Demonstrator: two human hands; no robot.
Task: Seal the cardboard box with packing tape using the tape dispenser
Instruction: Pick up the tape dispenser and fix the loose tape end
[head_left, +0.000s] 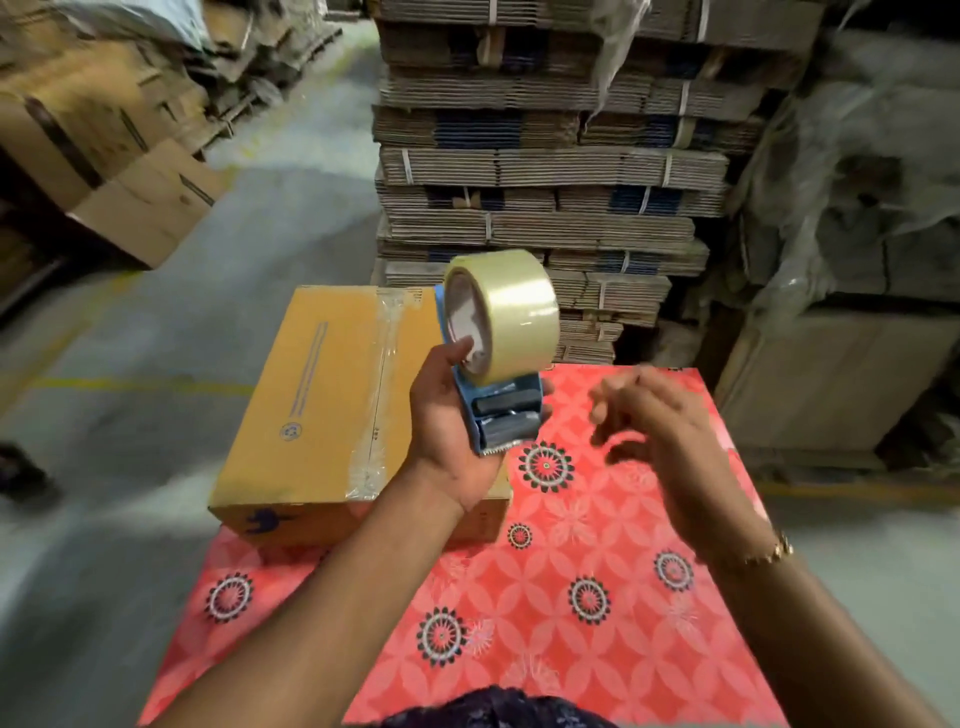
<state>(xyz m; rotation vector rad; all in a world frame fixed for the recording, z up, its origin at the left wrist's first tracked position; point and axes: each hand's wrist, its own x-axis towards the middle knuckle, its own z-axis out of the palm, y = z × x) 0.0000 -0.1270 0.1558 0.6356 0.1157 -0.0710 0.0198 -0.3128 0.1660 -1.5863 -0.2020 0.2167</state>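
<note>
Left hand (447, 415): wrapped around the blue tape dispenser (501, 415), raised above the box's right side, thumb against the roll's core.
Tape roll (506, 314): clear, mounted on the dispenser, tilted up and away; toothed blade at the near end.
Right hand (657, 421): empty, fingers loosely spread, blurred, hovering over the worktop just right of the dispenser; a bracelet (769, 553) on the wrist.
Box (317, 400): closed cardboard, on the worktop's far left corner, a clear tape strip along its top seam.
Worktop (571, 545): red patterned cover.
Behind: stacks of flattened cartons (545, 156).
</note>
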